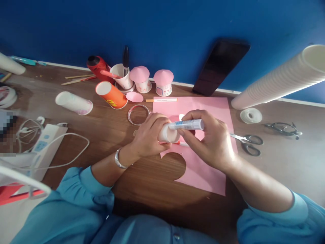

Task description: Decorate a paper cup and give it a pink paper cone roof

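My left hand [152,137] is wrapped round a white paper cup [172,135], whose round end faces up and toward the right. In my right hand [212,139] is a white and blue glue stick [189,124], gripped between thumb and fingers. The tip of the glue stick meets the cup's rim. Both hands are above a sheet of pink paper [208,176] with a rounded piece cut from its lower left edge. A red and white pen [183,144] lies on the sheet, partly behind my right hand.
Two cups with pink cone roofs [164,79] stand by the blue wall, near an orange can [111,95] and a tape roll [138,114]. Scissors [250,142] and a tall stack of paper cups [279,79] are at the right. A power strip [45,145] with cables is at the left.
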Tool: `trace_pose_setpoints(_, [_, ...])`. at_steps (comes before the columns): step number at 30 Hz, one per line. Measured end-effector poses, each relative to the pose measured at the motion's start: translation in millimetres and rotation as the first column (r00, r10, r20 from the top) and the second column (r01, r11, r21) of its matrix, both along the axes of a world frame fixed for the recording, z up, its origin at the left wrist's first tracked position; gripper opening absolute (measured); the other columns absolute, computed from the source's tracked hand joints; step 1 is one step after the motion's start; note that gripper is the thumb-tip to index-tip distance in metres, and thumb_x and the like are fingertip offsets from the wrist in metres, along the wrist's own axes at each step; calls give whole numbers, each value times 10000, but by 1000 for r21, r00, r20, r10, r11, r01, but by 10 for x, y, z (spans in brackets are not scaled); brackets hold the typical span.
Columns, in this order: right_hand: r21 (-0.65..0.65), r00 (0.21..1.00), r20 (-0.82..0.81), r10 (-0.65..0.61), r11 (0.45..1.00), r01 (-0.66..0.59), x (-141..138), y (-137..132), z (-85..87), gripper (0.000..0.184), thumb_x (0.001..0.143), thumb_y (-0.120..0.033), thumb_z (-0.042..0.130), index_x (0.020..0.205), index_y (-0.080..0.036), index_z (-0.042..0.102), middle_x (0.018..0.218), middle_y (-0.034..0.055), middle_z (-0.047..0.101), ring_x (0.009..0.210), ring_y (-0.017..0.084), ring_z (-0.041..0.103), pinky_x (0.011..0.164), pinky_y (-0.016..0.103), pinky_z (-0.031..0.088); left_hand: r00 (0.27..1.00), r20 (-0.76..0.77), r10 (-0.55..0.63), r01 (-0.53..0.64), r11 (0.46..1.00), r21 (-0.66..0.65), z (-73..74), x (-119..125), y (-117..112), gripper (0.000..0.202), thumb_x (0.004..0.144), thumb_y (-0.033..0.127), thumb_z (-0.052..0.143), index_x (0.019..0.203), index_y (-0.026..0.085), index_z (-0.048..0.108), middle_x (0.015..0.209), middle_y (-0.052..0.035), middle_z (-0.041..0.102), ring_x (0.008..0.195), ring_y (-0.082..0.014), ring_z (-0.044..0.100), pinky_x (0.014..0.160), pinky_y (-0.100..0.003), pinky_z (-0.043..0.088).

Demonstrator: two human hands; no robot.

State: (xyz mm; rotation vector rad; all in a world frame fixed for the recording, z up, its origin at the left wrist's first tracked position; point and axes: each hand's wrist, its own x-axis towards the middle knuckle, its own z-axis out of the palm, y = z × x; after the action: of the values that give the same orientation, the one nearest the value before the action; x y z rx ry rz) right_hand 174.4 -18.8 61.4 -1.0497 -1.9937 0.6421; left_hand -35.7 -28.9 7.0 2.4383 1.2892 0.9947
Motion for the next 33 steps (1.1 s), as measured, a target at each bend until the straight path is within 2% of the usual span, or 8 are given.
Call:
trace_pose_setpoints(3, [-15,999,21,-26,1000,27,30,10,18,204,857,-106,705,988,-220,599,803,-33,713,599,115,626,593,253,535,1000,-24,9,-9,1000,8,1,0,3,502,677,202,735,1138,196,537,1088,-105,664,980,-291,627,867,-462,572])
trace_pose_setpoints(7, [-20,999,27,-22,1000,22,67,-27,24,216,851,-89,717,989,-208,599,836,-24,720,597,103,620,591,239,527,1000,-13,27,-27,1000,-4,-4,1,1,491,688,228,743,1136,206,540,1096,-104,659,989,-292,628,870,-462,567])
trace_pose_setpoints(10, [1,999,8,42,999,-42,78,-92,23,204,878,-118,715,1009,-204,584,864,-9,716,639,111,638,594,239,523,1000,2,13,-13,1000,-15,-10,-2,7,481,704,247,756,1133,203,542,1094,-105,659,984,-287,627,860,-453,567])
trace_pose_setpoints(15, [89,991,-18,136,987,-134,40,-112,21,191,916,-158,683,1063,-202,570,920,19,706,756,142,672,655,265,541,999,-27,-33,35,997,69,-29,-2,11,439,772,310,724,1149,203,527,1071,-115,658,964,-297,625,837,-478,571])
trace_pose_setpoints(19, [65,998,21,63,996,-65,26,-26,25,196,889,-123,680,1020,-218,570,898,-5,715,704,131,661,642,263,537,999,-42,-5,8,998,70,-32,13,-6,484,707,229,725,1146,201,523,1086,-118,663,978,-309,628,817,-470,572])
trace_pose_setpoints(23, [30,999,50,-23,999,21,79,20,28,199,864,-118,699,995,-218,588,871,-10,730,635,126,642,602,263,525,1000,-28,-4,5,999,45,-32,10,-7,485,688,194,731,1131,205,534,1084,-108,662,990,-302,628,874,-485,564])
trace_pose_setpoints(27, [-27,997,62,-47,998,48,143,-4,15,172,869,-138,702,994,-211,608,810,-17,719,593,119,615,596,263,518,1000,24,-10,10,1000,12,-40,-9,2,519,686,197,748,1161,196,541,1109,-111,648,1023,-297,630,902,-481,562])
trace_pose_setpoints(33, [-107,995,72,-74,991,81,181,-76,14,113,879,-169,699,958,-193,622,741,-25,700,564,108,607,567,248,493,998,70,-1,-2,999,36,-48,-15,12,531,689,185,742,1175,198,527,1114,-105,632,1051,-290,633,923,-473,566])
